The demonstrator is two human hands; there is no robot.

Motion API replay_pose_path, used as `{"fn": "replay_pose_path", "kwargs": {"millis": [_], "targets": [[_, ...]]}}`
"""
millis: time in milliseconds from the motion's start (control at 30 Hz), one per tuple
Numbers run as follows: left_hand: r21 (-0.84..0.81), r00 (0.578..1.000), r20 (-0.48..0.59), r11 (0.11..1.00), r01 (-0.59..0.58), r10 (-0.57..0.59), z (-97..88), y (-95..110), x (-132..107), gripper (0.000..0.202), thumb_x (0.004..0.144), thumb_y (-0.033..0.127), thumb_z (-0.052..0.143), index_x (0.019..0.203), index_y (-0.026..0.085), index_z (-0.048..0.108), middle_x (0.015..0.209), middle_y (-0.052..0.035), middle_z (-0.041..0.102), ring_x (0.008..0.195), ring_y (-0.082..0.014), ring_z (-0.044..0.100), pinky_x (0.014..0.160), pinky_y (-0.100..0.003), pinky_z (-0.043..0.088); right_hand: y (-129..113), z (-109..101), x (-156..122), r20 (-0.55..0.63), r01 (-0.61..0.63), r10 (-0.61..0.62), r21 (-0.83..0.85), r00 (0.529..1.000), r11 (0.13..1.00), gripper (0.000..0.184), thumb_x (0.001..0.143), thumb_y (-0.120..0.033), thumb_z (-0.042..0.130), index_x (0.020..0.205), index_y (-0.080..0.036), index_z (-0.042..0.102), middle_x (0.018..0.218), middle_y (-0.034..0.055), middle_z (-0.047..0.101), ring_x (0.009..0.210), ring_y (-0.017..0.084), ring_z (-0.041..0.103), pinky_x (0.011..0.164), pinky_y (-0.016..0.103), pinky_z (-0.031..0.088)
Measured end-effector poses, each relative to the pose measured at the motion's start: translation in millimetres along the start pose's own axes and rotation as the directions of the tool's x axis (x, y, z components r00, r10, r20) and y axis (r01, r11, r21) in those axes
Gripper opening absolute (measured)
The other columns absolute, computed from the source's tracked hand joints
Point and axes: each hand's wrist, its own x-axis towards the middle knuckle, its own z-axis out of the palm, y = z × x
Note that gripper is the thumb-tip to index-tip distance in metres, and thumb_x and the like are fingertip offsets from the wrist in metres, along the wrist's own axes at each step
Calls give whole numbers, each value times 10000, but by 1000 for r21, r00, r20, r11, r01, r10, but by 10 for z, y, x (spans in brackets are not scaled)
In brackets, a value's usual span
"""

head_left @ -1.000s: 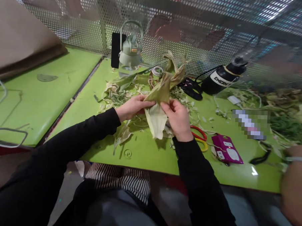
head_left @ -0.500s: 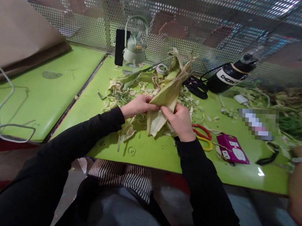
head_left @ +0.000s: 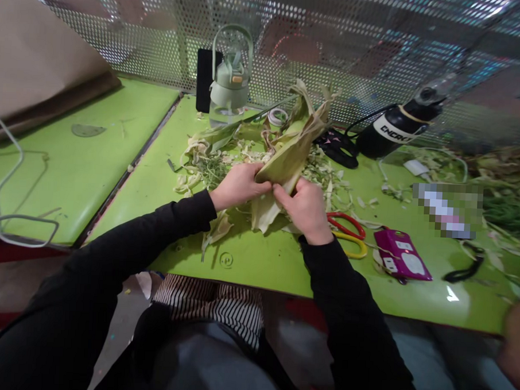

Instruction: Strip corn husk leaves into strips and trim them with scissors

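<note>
Both of my hands grip a bundle of pale green corn husk leaves (head_left: 290, 153) above the green table (head_left: 257, 264). My left hand (head_left: 238, 185) pinches the bundle's left side, fingers closed on it. My right hand (head_left: 306, 208) is closed around the lower right part, thumb pressed on the leaf. The bundle tilts up and away to the right, its dry tips fraying near the mesh wall. A wider pale leaf (head_left: 263, 212) hangs below my hands onto the table.
Loose husk scraps (head_left: 209, 164) litter the table behind my hands. Red and yellow scissors (head_left: 348, 236) and a magenta packet (head_left: 401, 261) lie to the right. A pale green bottle (head_left: 229, 84) and a black bottle (head_left: 396, 129) stand by the mesh wall. Another person's hand (head_left: 514, 344) shows at the right edge.
The husk bundle has been folded tighter and lowered; the hanging leaf is shorter below my hands. The other person's arm at the right has dropped lower.
</note>
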Motion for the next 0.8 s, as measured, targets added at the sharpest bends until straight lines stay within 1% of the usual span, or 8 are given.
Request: {"fn": "replay_pose_path", "kwargs": {"millis": [133,267,367,467,567,667,733,800], "targets": [[58,1000,11,998,-7,6,2,25,-14,80,742,230,584,733,151,569,675,4,548,611,-118,453,572,-257,328,-33,15,-15,-14,30,-31,-68,999,997,268,785,-422,563,640,-221,459,547,5,528,507,149,475,513,294,358],[125,1000,-7,992,-15,16,4,38,-18,103,748,214,585,679,167,524,651,12,524,596,-115,432,580,-265,326,-44,30,-35,-28,49,-52,-95,998,994,255,806,-394,554,648,-225,446,551,-3,509,507,144,450,523,296,346],[113,1000,0,994,-11,11,-2,48,-30,126,749,197,589,662,171,502,635,22,505,585,-108,424,578,-264,330,-40,37,-47,-30,56,-59,-92,998,994,241,804,-374,561,651,-222,455,548,-11,497,508,139,440,522,294,336],[69,1000,3,998,-10,10,-9,55,-56,106,745,195,595,684,165,512,639,28,506,588,-102,428,574,-256,332,-28,40,-42,-17,43,-45,-62,999,997,225,797,-369,569,660,-213,481,566,-3,522,526,145,469,532,296,346],[4,999,38,1000,-29,29,-18,53,-79,79,745,219,596,745,148,561,681,16,553,607,-103,447,573,-245,348,0,37,-21,40,14,-15,28,999,1000,244,795,-405,575,673,-200,523,579,8,561,539,153,496,530,293,374],[-142,995,86,989,-42,55,-57,36,-71,119,743,214,590,830,134,600,747,1,599,655,-110,503,595,-231,388,24,20,-8,69,-11,0,155,998,988,295,793,-472,597,725,-186,570,623,16,606,568,157,519,535,286,413],[-265,992,116,964,-22,55,-99,17,-48,131,767,220,582,857,128,604,778,-5,605,675,-109,522,612,-225,405,22,1,-12,24,-4,-1,210,1000,978,308,806,-487,603,780,-180,595,691,27,640,613,164,547,566,290,439],[-362,990,134,932,9,43,-130,-3,-23,150,829,264,561,866,125,602,783,-9,596,669,-104,519,614,-225,408,10,-18,-22,-43,17,-8,217,999,976,302,837,-486,588,809,-185,603,736,32,652,649,169,562,596,295,450]]}}
